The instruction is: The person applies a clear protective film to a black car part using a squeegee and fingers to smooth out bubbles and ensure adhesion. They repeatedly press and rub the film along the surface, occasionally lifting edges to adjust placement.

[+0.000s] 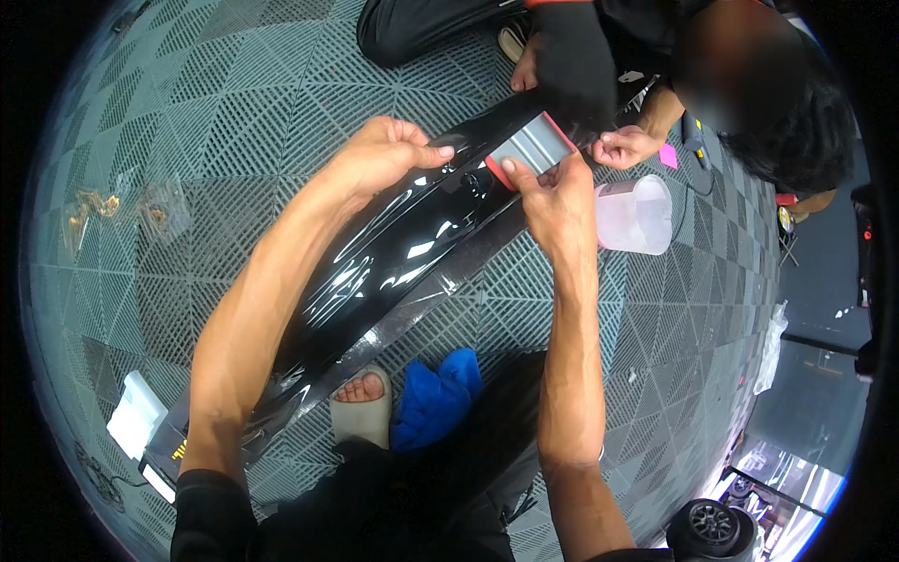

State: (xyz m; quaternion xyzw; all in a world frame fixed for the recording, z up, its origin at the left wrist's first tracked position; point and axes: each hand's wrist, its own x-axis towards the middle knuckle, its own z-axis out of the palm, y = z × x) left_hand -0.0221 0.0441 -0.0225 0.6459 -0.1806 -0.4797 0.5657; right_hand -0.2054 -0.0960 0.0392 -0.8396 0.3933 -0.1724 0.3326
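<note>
A long glossy black panel point(375, 272) runs diagonally from lower left to upper right between my arms. At its upper left edge, my left hand point(393, 150) has its fingers curled and thumb pressed in; what it pinches, if anything, I cannot make out. My right hand point(558, 201) grips a wide grey squeegee point(532, 148) with red edges, held over the panel's far part. Shiny streaks and ripples show on the black surface near both hands. A co-worker's hand point(626, 147) is just right of the squeegee, fingers bent.
A translucent plastic tub point(637, 215) stands right of my right hand. The co-worker point(571, 66) crouches at the far end. A blue cloth point(435, 398) lies beside my sandalled foot point(363, 403). Crumpled clear plastic point(164, 211) is on the grid-tiled floor at left; a pink square point(668, 155) is behind the tub.
</note>
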